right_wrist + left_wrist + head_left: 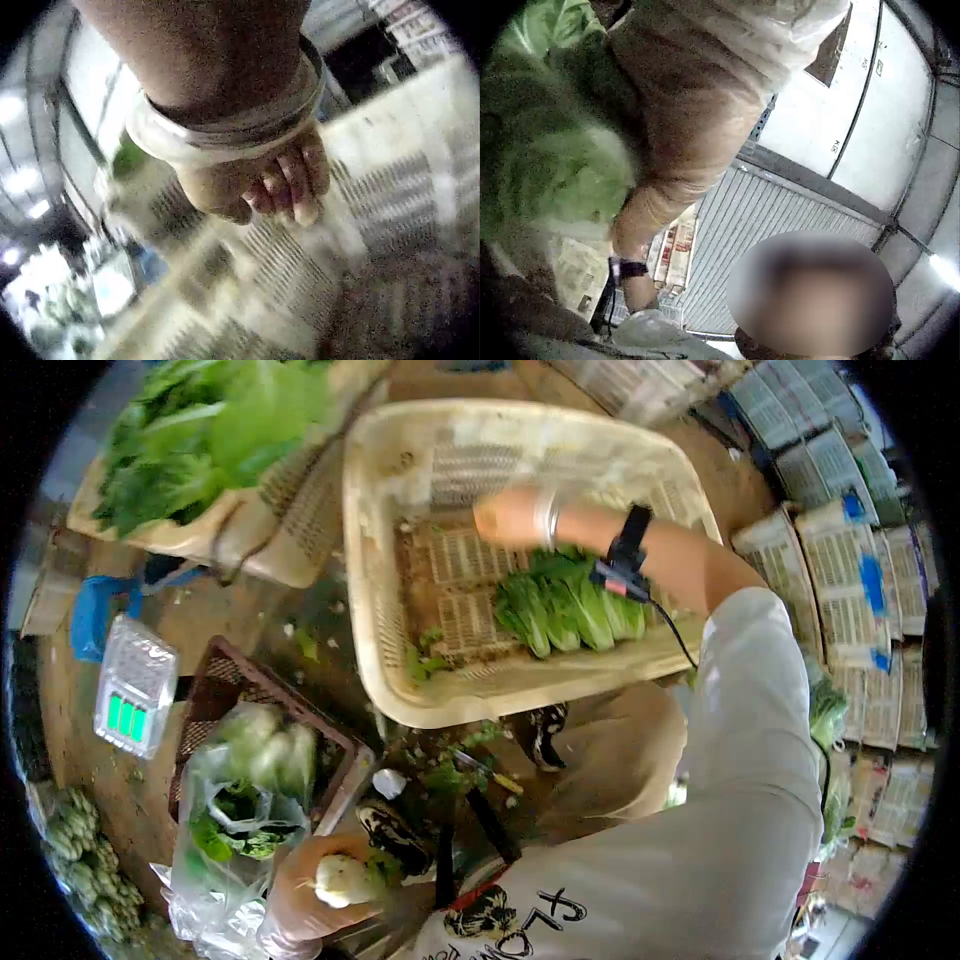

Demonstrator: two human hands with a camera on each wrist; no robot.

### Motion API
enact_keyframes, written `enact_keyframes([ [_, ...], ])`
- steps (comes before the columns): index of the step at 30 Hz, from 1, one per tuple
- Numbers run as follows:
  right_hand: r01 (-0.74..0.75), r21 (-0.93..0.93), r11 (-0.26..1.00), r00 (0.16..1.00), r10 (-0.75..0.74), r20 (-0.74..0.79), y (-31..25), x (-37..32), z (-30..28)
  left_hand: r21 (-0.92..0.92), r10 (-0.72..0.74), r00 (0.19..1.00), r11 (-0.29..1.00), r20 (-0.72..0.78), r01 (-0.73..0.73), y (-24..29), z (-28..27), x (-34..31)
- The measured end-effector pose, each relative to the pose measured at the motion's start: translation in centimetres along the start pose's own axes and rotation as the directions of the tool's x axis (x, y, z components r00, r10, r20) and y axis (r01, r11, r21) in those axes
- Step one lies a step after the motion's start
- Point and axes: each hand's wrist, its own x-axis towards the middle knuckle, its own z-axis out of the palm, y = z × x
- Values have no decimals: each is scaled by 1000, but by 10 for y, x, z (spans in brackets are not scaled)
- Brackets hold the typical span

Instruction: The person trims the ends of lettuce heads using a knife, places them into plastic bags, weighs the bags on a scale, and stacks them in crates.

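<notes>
My left hand (300, 885) grips a leafy green with a pale stalk base (342, 881), low at the left of the head view. The base faces up and the leaves trail to the right. Blurred green leaves (562, 172) fill the left of the left wrist view. My right hand (508, 517), a white bracelet at its wrist, hangs over the cream basket (362, 630). Its fingers (304, 184) are loosely curled and hold nothing in the right wrist view. Below and to its right, a row of leafy greens (570, 605) lies on the basket floor.
A clear bag of greens (240, 800) sits in a brown crate (225, 675), beside a scale (135, 690) with green digits. Another basket (290, 530) heaped with leaves stands upper left. Stacked crates (815, 575) line the right. Scraps litter the floor around my shoes.
</notes>
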Motion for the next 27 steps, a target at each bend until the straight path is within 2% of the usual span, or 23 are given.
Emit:
enact_keyframes([
  [1,46,-52,998,977,-35,209,-3,-28,40,-45,-65,997,997,34,66,4,0,0],
  [2,199,-266,943,809,-5,587,-5,-41,83,-158,-76,995,985,-61,65,23,10,8],
  [3,471,-228,852,802,-306,514,27,-65,165,-160,-88,995,984,-45,79,26,12,16],
  [4,554,-123,824,674,-356,648,21,-81,193,-284,-133,989,952,-62,111,28,12,21],
  [5,695,6,719,605,-589,536,31,-100,221,-402,-179,980,906,-85,131,29,13,26],
  [6,761,-17,648,502,-572,648,22,-106,245,-392,-188,977,910,-95,137,30,13,29],
  [7,769,-8,639,493,-586,643,22,-103,266,-367,-209,973,916,-94,161,30,12,34],
  [12,501,22,865,615,-373,695,35,-112,368,-274,-308,949,920,-58,282,31,7,56],
  [13,503,34,863,606,-381,698,43,-116,383,-256,-319,946,920,-52,296,30,7,58],
  [15,537,-155,829,512,-175,841,62,-113,397,-235,-321,946,924,-49,301,28,7,60],
  [16,643,-116,757,549,-349,760,55,-109,350,-260,-321,943,921,-89,289,23,9,60],
  [17,651,-124,749,551,-352,757,47,-103,315,-264,-317,943,922,-103,282,24,11,60],
  [19,604,-145,783,738,-481,473,29,-93,267,-158,-309,941,945,-138,287,34,9,63],
  [20,559,-97,823,799,-505,327,27,-88,254,-131,-309,942,947,-134,292,49,9,66],
  [21,567,-105,817,798,-513,317,25,-83,241,-169,-308,942,944,-133,284,41,12,62],
  [23,447,-71,892,847,-397,353,27,-74,216,-201,-298,946,942,-128,270,49,17,60],
  [24,446,-69,892,849,-398,347,33,-72,219,-234,-297,949,935,-107,266,53,20,59],
  [25,450,-83,889,851,-399,341,31,-76,224,-166,-255,958,958,-130,233,53,22,58],
  [27,599,-141,788,724,-458,515,27,-81,241,-186,-208,968,966,-140,181,50,27,55],
])
